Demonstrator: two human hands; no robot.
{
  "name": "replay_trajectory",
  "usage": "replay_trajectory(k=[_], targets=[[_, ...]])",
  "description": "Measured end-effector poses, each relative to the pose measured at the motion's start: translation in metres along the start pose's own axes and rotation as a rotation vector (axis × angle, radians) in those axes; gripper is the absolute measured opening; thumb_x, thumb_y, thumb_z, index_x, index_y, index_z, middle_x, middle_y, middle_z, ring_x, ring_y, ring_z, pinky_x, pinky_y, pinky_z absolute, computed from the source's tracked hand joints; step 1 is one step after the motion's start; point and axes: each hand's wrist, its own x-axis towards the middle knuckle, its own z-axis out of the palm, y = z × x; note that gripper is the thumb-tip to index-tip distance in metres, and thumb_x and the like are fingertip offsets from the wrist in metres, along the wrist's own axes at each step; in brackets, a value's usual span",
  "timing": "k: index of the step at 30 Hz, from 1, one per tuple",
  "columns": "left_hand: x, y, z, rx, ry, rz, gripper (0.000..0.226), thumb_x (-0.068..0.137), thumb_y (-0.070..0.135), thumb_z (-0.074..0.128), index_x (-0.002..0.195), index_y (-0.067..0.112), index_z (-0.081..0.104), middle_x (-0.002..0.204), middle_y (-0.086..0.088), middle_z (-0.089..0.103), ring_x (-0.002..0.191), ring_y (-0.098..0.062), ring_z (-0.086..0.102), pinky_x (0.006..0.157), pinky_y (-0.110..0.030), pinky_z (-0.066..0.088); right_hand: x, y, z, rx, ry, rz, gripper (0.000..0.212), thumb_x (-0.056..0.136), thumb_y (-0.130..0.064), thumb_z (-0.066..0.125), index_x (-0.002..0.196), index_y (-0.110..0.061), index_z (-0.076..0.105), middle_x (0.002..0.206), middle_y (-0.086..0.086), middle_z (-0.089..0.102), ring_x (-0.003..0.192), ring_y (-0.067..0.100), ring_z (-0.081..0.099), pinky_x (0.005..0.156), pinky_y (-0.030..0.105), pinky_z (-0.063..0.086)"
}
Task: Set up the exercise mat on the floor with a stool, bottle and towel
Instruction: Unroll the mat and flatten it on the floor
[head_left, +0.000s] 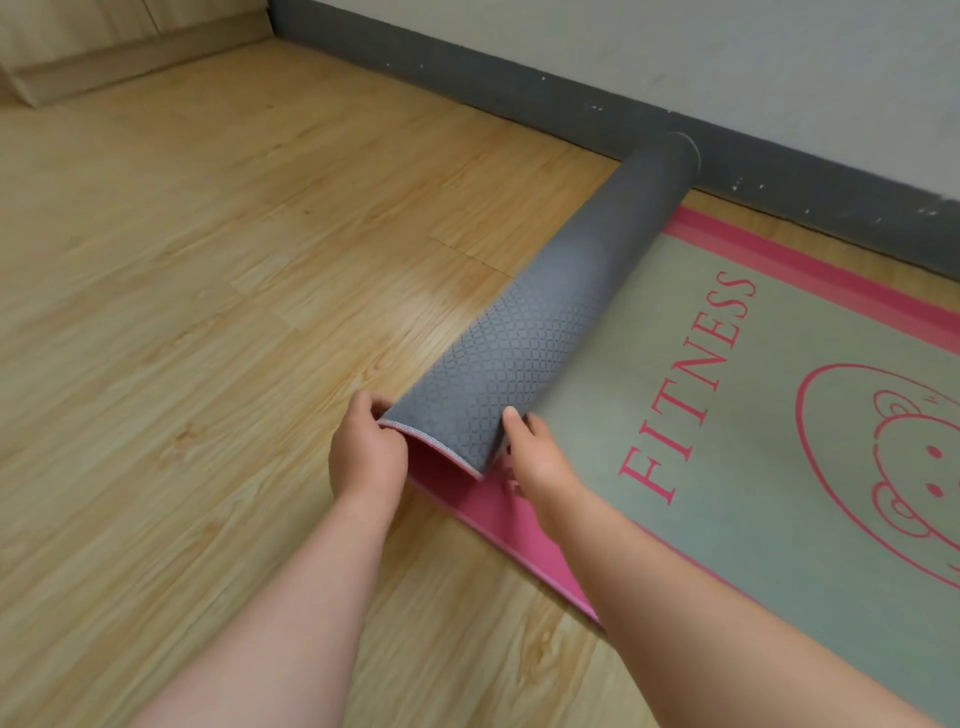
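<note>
The exercise mat (769, 415) lies partly unrolled on the wooden floor, grey-green with a pink border, the word FITNESS and a pink cartoon face. Its rolled part (550, 322) shows a grey diamond-textured underside and runs from my hands up to the wall. My left hand (366, 452) grips the near end of the roll at its left edge. My right hand (535, 452) holds the same end from the right, thumb on the grey surface. No stool, bottle or towel is in view.
A wooden floor (208, 312) spreads to the left of the roll. A grey skirting board (467, 78) and a white wall run along the back. Light wooden furniture (104, 41) stands in the far left corner.
</note>
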Motion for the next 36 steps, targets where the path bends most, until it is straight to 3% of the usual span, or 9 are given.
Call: replay_trajectory(k=[3, 6, 12, 18, 26, 28, 30, 33, 36], targets=[[0.024, -0.004, -0.003, -0.09, 0.027, -0.111, 0.027, 0.084, 0.004, 0.045, 0.096, 0.018, 0.065, 0.099, -0.012, 0.069, 0.091, -0.032, 0.062, 0.074, -0.034, 0.044, -0.001, -0.01, 0.011, -0.01, -0.033, -0.164, 0.057, 0.099, -0.038, 0.043, 0.151, -0.022, 0.026, 0.152, -0.008, 0.035, 0.138, 0.011, 0.035, 0.117, 0.033, 0.024], [0.038, -0.011, -0.007, -0.1, 0.126, -0.173, 0.018, 0.09, 0.016, 0.047, 0.094, 0.017, 0.064, 0.103, -0.012, 0.069, 0.094, -0.033, 0.061, 0.075, -0.034, 0.042, 0.004, -0.023, 0.021, -0.041, -0.052, -0.258, 0.052, 0.099, -0.029, 0.044, 0.149, -0.03, 0.029, 0.149, -0.01, 0.041, 0.133, 0.005, 0.04, 0.106, 0.018, 0.026], [0.063, -0.015, -0.016, -0.118, 0.17, -0.135, 0.025, 0.09, 0.017, 0.045, 0.106, 0.022, 0.064, 0.107, -0.006, 0.068, 0.097, -0.032, 0.061, 0.083, -0.036, 0.047, 0.024, -0.04, 0.039, 0.002, 0.039, -0.15, 0.065, 0.095, -0.031, 0.051, 0.152, -0.022, 0.02, 0.153, 0.003, 0.035, 0.138, 0.019, 0.037, 0.113, 0.031, 0.027], [0.076, -0.016, -0.011, -0.081, 0.192, -0.161, 0.022, 0.095, 0.022, 0.042, 0.098, 0.02, 0.064, 0.097, -0.007, 0.068, 0.081, -0.028, 0.055, 0.072, -0.031, 0.04, 0.025, -0.04, 0.048, 0.026, -0.086, -0.184, 0.061, 0.097, -0.011, 0.047, 0.152, -0.024, 0.025, 0.143, 0.003, 0.049, 0.129, 0.011, 0.046, 0.104, 0.02, 0.031], [0.105, -0.019, -0.014, -0.427, 0.187, -0.45, 0.019, 0.088, 0.023, 0.054, 0.098, 0.008, 0.061, 0.103, -0.018, 0.068, 0.092, -0.035, 0.066, 0.086, -0.048, 0.054, 0.026, -0.072, 0.068, -0.064, -0.224, -0.321, 0.062, 0.096, 0.006, 0.036, 0.151, -0.02, 0.024, 0.155, -0.002, 0.031, 0.138, 0.003, 0.03, 0.109, 0.013, 0.02], [0.101, -0.022, -0.016, -0.433, 0.218, -0.48, 0.018, 0.084, 0.015, 0.053, 0.101, 0.007, 0.056, 0.104, -0.016, 0.066, 0.092, -0.034, 0.065, 0.087, -0.045, 0.053, 0.025, -0.077, 0.073, -0.104, -0.227, -0.322, 0.062, 0.097, 0.003, 0.038, 0.151, -0.024, 0.025, 0.151, -0.012, 0.032, 0.13, -0.002, 0.034, 0.097, 0.005, 0.026], [0.094, -0.024, -0.016, -0.312, 0.229, -0.41, 0.015, 0.084, 0.011, 0.055, 0.099, 0.008, 0.053, 0.104, -0.016, 0.065, 0.094, -0.034, 0.063, 0.086, -0.039, 0.05, 0.025, -0.074, 0.075, -0.124, -0.192, -0.309, 0.063, 0.096, 0.0, 0.039, 0.151, -0.029, 0.025, 0.139, -0.02, 0.038, 0.128, 0.01, 0.044, 0.089, 0.013, 0.036], [0.083, -0.019, -0.013, -0.148, 0.194, -0.236, 0.015, 0.087, 0.011, 0.055, 0.101, 0.008, 0.06, 0.108, -0.015, 0.065, 0.1, -0.033, 0.06, 0.084, -0.034, 0.043, 0.024, -0.064, 0.071, -0.123, -0.135, -0.265, 0.064, 0.095, 0.0, 0.039, 0.15, -0.029, 0.026, 0.141, -0.001, 0.049, 0.129, 0.031, 0.041, 0.09, 0.028, 0.033], [0.076, -0.008, -0.008, -0.034, 0.141, -0.085, 0.021, 0.09, 0.011, 0.052, 0.107, 0.008, 0.063, 0.113, -0.015, 0.063, 0.104, -0.033, 0.058, 0.087, -0.034, 0.043, 0.023, -0.053, 0.061, -0.147, -0.108, -0.228, 0.062, 0.096, 0.0, 0.039, 0.15, -0.029, 0.027, 0.141, 0.005, 0.05, 0.129, 0.033, 0.041, 0.088, 0.028, 0.033]])
